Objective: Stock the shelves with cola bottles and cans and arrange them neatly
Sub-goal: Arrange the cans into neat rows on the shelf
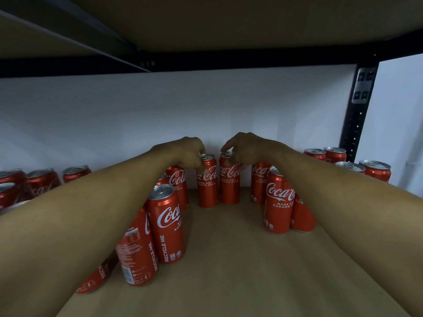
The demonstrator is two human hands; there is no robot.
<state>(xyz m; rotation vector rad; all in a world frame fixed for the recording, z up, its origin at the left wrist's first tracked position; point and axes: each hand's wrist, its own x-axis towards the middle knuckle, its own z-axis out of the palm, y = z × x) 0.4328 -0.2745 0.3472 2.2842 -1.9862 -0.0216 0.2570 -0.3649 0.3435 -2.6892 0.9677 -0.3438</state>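
Two tall red cola cans stand side by side at the back of the brown shelf board (229, 259), against the white wall. My left hand (185, 152) grips the top of the left can (207, 186), fingers curled over its rim. My right hand (247, 147) holds the top of the right can (229, 184) the same way. Both cans stand upright on the board. More tall red cans stand in a row under my left forearm (166, 223) and under my right forearm (278, 202).
Shorter red cans crowd the far left (41, 181) and far right (375, 170) of the shelf. A black upright post (357, 120) rises at the right rear. The shelf above (229, 24) hangs low overhead. Bare brown board lies between my forearms.
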